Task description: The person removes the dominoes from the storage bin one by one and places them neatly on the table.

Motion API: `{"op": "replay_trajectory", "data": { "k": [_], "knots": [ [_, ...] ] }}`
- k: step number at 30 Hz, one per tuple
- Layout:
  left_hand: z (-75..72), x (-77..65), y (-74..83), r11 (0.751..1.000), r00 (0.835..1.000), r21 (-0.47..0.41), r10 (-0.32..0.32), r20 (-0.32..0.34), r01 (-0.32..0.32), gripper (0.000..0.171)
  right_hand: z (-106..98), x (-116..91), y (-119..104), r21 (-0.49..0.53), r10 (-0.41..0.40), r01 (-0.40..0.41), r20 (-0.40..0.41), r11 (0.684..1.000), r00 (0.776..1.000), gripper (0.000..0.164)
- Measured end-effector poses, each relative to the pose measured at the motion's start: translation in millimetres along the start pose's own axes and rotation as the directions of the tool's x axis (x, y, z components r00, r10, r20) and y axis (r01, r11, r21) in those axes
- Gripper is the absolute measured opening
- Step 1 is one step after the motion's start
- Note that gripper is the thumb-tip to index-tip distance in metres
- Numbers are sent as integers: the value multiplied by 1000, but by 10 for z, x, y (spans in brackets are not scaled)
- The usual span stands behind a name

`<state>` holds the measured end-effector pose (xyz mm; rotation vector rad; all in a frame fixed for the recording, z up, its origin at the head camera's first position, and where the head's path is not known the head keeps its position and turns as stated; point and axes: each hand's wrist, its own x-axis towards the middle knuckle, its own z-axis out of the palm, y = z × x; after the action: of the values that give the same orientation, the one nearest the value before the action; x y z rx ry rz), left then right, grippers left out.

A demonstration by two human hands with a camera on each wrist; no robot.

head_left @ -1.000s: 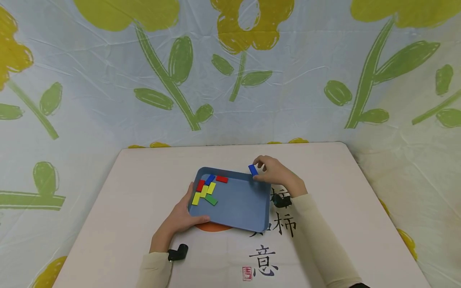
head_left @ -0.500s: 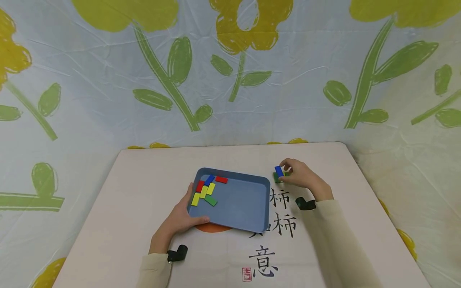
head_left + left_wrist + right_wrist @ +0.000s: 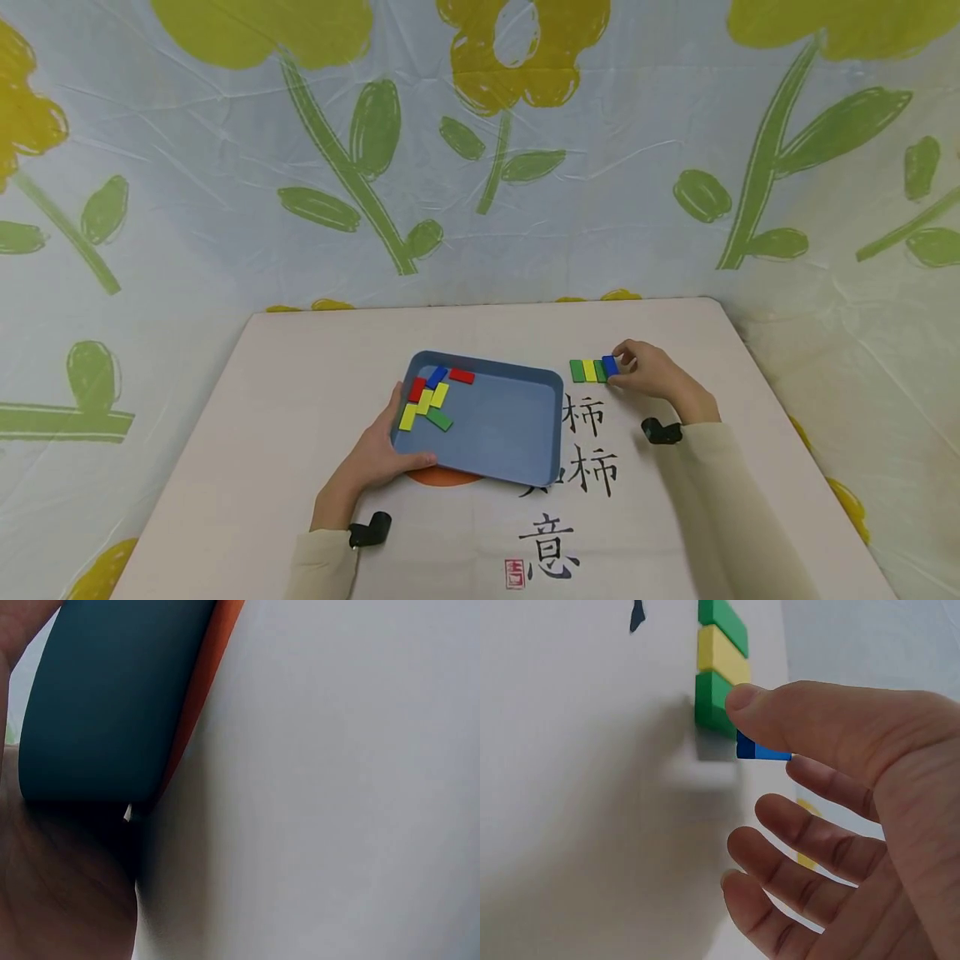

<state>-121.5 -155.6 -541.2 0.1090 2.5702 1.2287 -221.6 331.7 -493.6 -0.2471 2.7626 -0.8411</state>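
My right hand (image 3: 654, 375) pinches a blue domino-like tile (image 3: 611, 366) between thumb and fingertips, at the right end of a short row on the table. That row runs green tile (image 3: 577, 371), yellow tile (image 3: 589, 371), then a second green tile (image 3: 601, 372). In the right wrist view the blue tile (image 3: 763, 748) looks slightly raised beside the green one (image 3: 715, 703). With thumb along the front rim and fingers at the left side, my left hand (image 3: 375, 446) holds the corner of a blue-grey tray (image 3: 498, 425). Its palm lies against the tray's wall (image 3: 105, 712).
Several red, yellow, blue and green tiles lie in the tray's left part, among them a red tile (image 3: 462, 377) and a green tile (image 3: 440, 419). Under the tray spreads a white table covering (image 3: 465, 542) with black characters and an orange shape. A flowered cloth (image 3: 600, 208) hangs behind.
My right hand has carried the blue tile from above the tray's far right corner rightward to the end of the row. The left hand and tray have stayed put.
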Motion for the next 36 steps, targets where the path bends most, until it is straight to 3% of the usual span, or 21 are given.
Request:
{"op": "replay_trajectory", "data": {
  "k": [10,17,22,29,36],
  "knots": [
    [5,-7,9,999,999,10,35,-15,-35,135,27,-2,94,-20,33,-33,-1,999,999,53],
    [10,-44,2,991,985,67,127,-119,-119,133,38,12,108,-30,39,-39,6,999,999,53],
    [21,-56,8,984,971,52,179,-158,-173,129,41,4,112,-44,45,-45,4,998,999,55],
    [17,-48,6,990,980,-6,140,-142,-142,127,0,-17,-13,-61,25,-27,-32,998,999,61],
    [-5,-27,-36,988,988,-94,109,-114,-120,125,-7,4,-384,-30,-67,65,-62,997,996,60]
  ]
}}
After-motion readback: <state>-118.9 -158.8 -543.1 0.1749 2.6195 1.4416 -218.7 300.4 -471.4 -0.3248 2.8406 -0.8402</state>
